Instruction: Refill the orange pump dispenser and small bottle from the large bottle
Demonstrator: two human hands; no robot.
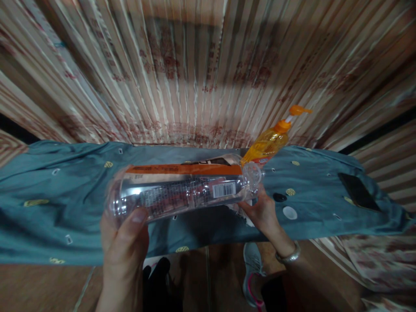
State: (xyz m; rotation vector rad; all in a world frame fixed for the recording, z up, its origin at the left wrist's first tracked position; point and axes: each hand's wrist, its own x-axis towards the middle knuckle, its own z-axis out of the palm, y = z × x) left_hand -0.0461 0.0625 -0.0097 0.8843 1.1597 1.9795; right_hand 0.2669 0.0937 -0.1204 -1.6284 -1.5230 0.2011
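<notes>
The left hand (125, 238) grips the bottle (182, 190) at its base, thumb on the near side, other fingers hidden behind. The right hand (262, 212) is at the bottle's neck, fingertips partly hidden; whether they grasp the neck or the white scrap (248, 221) below it, I cannot tell. The bottle's print is blurred. Beyond its neck, the dispenser (268, 143) has its foot hidden.

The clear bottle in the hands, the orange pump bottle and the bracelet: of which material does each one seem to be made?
Clear bottle: probably glossy plastic; bright highlights lie on its see-through wall. Pump bottle: likely glossy plastic too, with a translucent body and opaque orange pump head. Bracelet: perhaps polished metal, judging by its silvery shine.
</notes>
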